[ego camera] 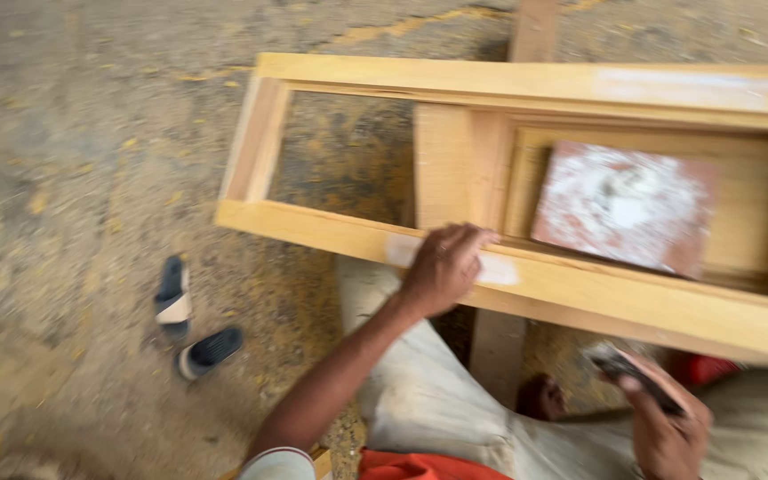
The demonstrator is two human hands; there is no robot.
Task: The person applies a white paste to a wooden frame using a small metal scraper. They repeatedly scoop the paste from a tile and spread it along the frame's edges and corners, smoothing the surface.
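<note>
While the left hand (444, 267) is pressing curled fingers on the near rail of the wooden frame (526, 276), whose length is running left to right, the right hand (664, 427) is gripping a dark scraper (628, 369) just below it.

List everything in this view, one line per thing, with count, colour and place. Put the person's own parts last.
wooden frame: one, pale yellow wood, lying across the upper right, over the ground
square board: one, reddish brown smeared with white, resting inside the frame's right section
white patch: one, on the frame's near rail beside the left hand
sandals: two, dark blue with a white strap, on the ground at left
ground: grey, gritty, strewn with yellow wood bits
left hand: pressed on the frame's near rail
right hand: lower right, gripping a dark flat tool, blurred
</note>
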